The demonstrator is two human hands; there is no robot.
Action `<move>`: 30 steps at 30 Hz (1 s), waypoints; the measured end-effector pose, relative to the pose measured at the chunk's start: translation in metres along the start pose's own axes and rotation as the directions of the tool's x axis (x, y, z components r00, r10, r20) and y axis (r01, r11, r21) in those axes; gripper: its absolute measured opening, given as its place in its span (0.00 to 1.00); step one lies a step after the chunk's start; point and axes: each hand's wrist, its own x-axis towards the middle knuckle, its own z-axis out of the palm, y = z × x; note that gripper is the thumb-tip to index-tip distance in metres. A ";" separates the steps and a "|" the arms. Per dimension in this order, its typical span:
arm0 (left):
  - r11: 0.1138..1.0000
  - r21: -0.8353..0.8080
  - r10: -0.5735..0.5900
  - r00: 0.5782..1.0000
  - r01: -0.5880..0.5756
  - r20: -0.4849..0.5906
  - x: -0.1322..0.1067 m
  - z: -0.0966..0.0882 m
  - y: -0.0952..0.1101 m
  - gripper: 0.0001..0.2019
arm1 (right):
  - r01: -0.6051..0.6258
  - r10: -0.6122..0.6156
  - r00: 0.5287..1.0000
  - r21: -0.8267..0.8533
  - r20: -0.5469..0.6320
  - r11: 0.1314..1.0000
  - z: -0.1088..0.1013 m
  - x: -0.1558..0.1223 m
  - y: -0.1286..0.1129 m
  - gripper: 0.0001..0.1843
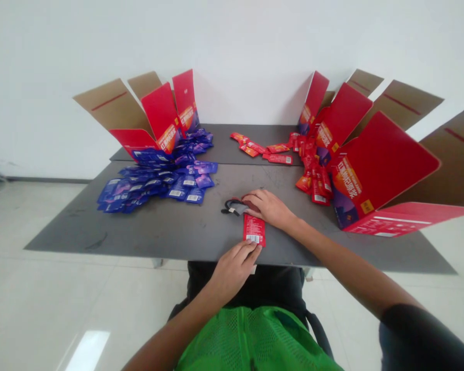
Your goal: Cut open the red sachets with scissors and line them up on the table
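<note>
A red sachet (254, 230) with a barcode and white print lies flat near the front edge of the table. My left hand (235, 268) has its fingers together on the sachet's lower edge. At its top end, my right hand (269, 207) is closed over a dark reddish-brown piece, with part of it showing beside the fingers. Next to that hand is a small grey piece with a black loop (232, 207). I cannot make out exactly what it is, nor whether it joins the brown piece.
Blue-purple sachets (154, 180) are heaped at left before open red cartons (160, 116). More red sachets (313, 170) lie at right beside open red cartons (386, 165). Several loose red sachets (277, 158) lie towards the back of the grey table (158, 232), near a white wall.
</note>
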 end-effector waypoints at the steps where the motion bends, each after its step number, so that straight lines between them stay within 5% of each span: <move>1: 1.000 -0.008 0.001 1.000 -0.001 -0.004 0.001 -0.001 0.000 0.23 | -0.006 0.006 1.000 -0.001 -0.026 1.000 -0.005 0.002 -0.003 0.17; 4: 1.000 -0.017 -0.009 1.000 0.009 0.000 0.002 -0.004 0.001 0.23 | 0.003 0.005 0.994 0.079 -0.105 0.997 -0.014 -0.006 -0.029 0.18; 8: 1.000 -0.005 -0.027 0.999 0.027 0.021 0.002 -0.004 0.002 0.20 | 0.116 -0.121 0.993 0.167 0.016 0.979 -0.004 -0.033 -0.057 0.18; 13: 0.999 -0.053 -0.008 1.000 0.007 -0.018 0.001 -0.001 0.000 0.21 | 0.094 -0.095 0.995 0.099 0.012 0.991 0.016 -0.025 -0.015 0.18; 17: 0.997 -0.081 -0.015 1.000 0.014 -0.012 0.002 -0.001 -0.001 0.23 | 0.018 -0.018 1.000 0.016 0.000 1.000 0.005 0.005 0.017 0.17; 22: 0.997 -0.073 -0.028 1.000 0.027 -0.009 0.002 0.000 0.000 0.23 | -0.012 0.032 0.990 0.147 -0.136 0.989 -0.015 -0.008 -0.025 0.18; 25: 0.996 -0.074 -0.045 0.999 0.046 0.014 0.002 0.000 0.000 0.24 | 0.098 -0.097 0.995 0.191 -0.013 0.977 -0.007 -0.032 -0.051 0.19; 30: 0.992 -0.117 -0.040 0.999 0.039 -0.006 0.003 -0.001 -0.001 0.22 | 0.084 -0.089 0.995 0.130 0.038 0.988 0.014 -0.022 -0.017 0.19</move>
